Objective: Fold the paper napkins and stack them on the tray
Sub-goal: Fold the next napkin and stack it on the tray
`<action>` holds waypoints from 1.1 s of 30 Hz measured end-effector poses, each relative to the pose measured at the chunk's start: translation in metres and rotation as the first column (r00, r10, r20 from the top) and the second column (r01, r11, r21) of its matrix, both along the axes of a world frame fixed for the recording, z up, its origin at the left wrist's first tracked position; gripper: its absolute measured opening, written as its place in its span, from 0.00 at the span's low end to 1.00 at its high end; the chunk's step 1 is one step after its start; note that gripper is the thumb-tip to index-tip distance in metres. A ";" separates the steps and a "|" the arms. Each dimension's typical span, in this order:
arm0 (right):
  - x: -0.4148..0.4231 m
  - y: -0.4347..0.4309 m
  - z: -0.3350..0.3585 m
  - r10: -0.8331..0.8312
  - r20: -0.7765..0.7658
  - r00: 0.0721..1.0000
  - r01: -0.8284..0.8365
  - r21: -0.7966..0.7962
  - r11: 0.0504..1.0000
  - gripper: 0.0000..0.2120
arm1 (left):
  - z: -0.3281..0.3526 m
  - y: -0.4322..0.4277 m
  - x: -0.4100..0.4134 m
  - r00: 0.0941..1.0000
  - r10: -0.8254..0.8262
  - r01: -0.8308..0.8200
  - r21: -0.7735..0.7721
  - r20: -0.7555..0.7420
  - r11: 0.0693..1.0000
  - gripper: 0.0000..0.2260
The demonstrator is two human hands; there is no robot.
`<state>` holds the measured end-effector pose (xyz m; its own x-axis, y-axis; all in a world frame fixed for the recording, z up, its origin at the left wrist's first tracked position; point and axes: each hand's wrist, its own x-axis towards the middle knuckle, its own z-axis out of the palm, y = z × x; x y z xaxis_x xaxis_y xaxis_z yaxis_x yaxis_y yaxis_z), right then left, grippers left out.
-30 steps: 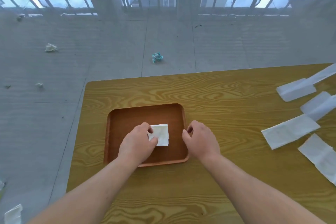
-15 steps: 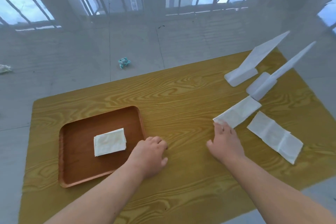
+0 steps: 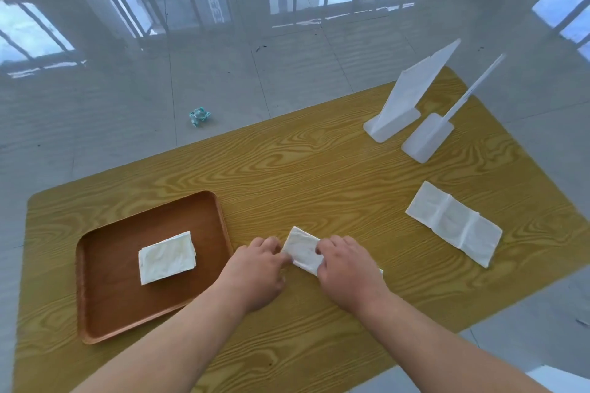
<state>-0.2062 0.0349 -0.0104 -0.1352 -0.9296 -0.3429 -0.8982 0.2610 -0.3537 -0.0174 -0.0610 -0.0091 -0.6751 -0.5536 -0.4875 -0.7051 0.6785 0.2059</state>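
Observation:
A brown wooden tray point(image 3: 102, 306) lies on the left of the yellow wood-grain table point(image 3: 319, 175). One folded white napkin point(image 3: 166, 257) rests in its middle. Just right of the tray, a white napkin point(image 3: 301, 249) lies on the table between my hands. My left hand point(image 3: 258, 271) pinches its left edge. My right hand point(image 3: 346, 268) presses down on its right part and hides that end. Another unfolded napkin point(image 3: 453, 226) lies flat at the right.
Two more napkins stand half raised at the table's far right corner, one point(image 3: 404, 105) behind the other point(image 3: 429, 137). A crumpled blue-white wrapper point(image 3: 199, 115) lies on the grey tiled floor beyond the table. The table's right edge is close to the flat napkin.
Both hands left the tray and the folded napkin stayed in it. My right hand reached a napkin at the right and drew it to the middle, where both hands now hold it.

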 end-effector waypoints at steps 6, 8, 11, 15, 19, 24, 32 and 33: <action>-0.023 0.021 -0.008 0.013 0.019 1.000 -0.013 0.016 1.000 0.17 | -0.001 0.003 -0.004 0.998 -0.041 0.047 -0.115 0.050 0.992 0.16; -0.019 0.018 -0.008 0.025 0.093 0.995 -0.024 -0.013 1.000 0.21 | 0.000 0.001 -0.008 0.999 -0.022 0.028 -0.141 0.044 0.990 0.17; -0.005 0.013 -0.007 0.113 0.192 0.975 -0.109 -0.031 0.994 0.25 | 0.001 -0.004 -0.013 0.999 0.037 -0.039 -0.166 -0.016 0.985 0.21; 0.004 0.018 -0.013 0.217 0.116 0.969 -0.207 -0.090 0.974 0.27 | 0.000 -0.012 -0.014 0.994 0.094 -0.083 -0.212 0.046 0.974 0.32; -0.005 0.028 -0.020 0.177 0.050 0.983 -0.175 -0.043 0.984 0.28 | -0.003 -0.023 -0.010 0.978 0.163 -0.135 -0.210 0.127 0.968 0.32; -0.009 0.028 -0.023 0.199 0.053 0.978 -0.197 -0.045 0.979 0.28 | 0.000 -0.031 -0.010 0.938 0.340 -0.339 -0.017 0.072 0.941 0.14; -0.005 0.023 -0.016 0.150 0.094 0.984 -0.143 -0.072 0.987 0.26 | 0.028 -0.029 -0.037 0.545 0.828 -0.592 0.640 -0.130 0.490 0.07; -0.008 0.024 -0.013 0.109 0.104 0.989 -0.099 -0.092 0.991 0.25 | 0.031 -0.027 -0.044 0.548 0.830 -0.534 0.721 -0.102 0.441 0.10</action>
<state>-0.2141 0.0585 -0.0237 -0.0027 -0.9635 -0.2678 -0.8739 0.1324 -0.4677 -0.0612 -0.0881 0.0222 -0.3879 -0.6384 -0.6648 -0.6168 -0.3562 0.7019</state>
